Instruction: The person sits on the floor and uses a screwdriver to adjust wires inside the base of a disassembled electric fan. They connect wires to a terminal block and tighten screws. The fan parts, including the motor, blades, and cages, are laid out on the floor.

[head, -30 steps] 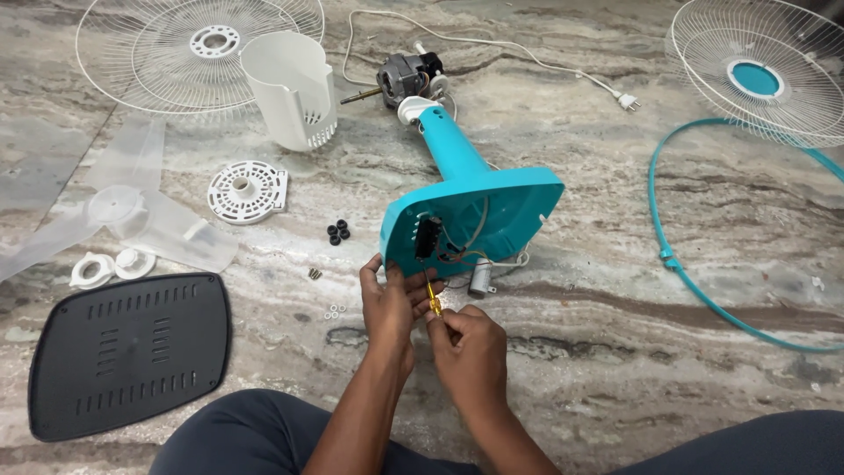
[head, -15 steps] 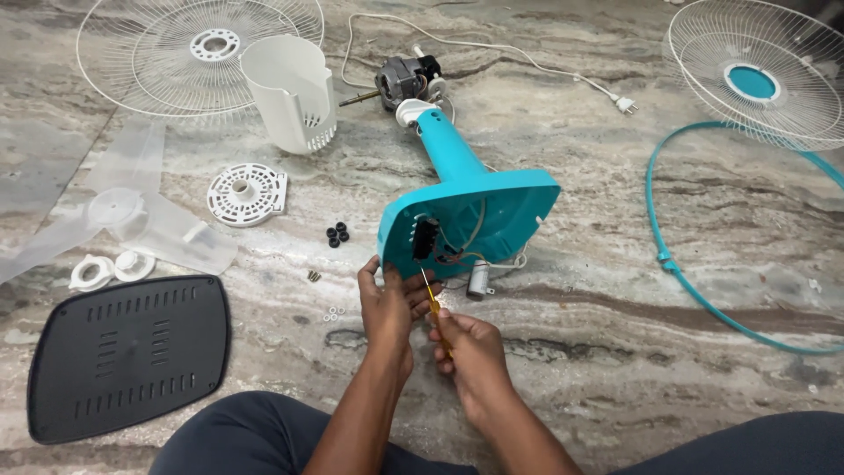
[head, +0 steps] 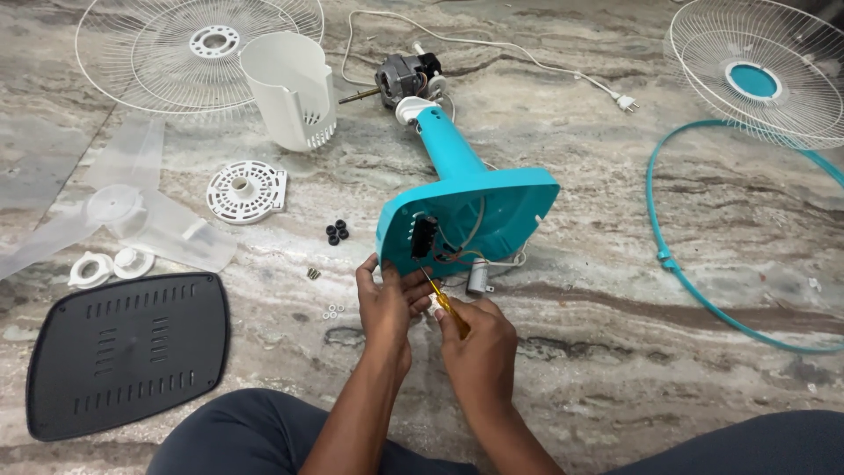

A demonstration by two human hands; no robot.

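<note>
1. Screwdriver (head: 447,304): gripped in right hand (head: 479,347), tip at the teal base (head: 492,207) lying tipped on its side.
2. Left hand (head: 387,299): fingers curled, touching the base edge.
3. Surface: veined marble floor (head: 571,387); black cover (head: 123,352) left, teal ring (head: 694,281) right.

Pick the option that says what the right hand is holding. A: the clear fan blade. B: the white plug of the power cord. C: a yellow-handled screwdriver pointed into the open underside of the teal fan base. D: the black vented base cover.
C: the right hand grips a yellow-handled screwdriver whose tip reaches into the open underside of the teal fan base, while the left hand rests at the base's rim.
</note>
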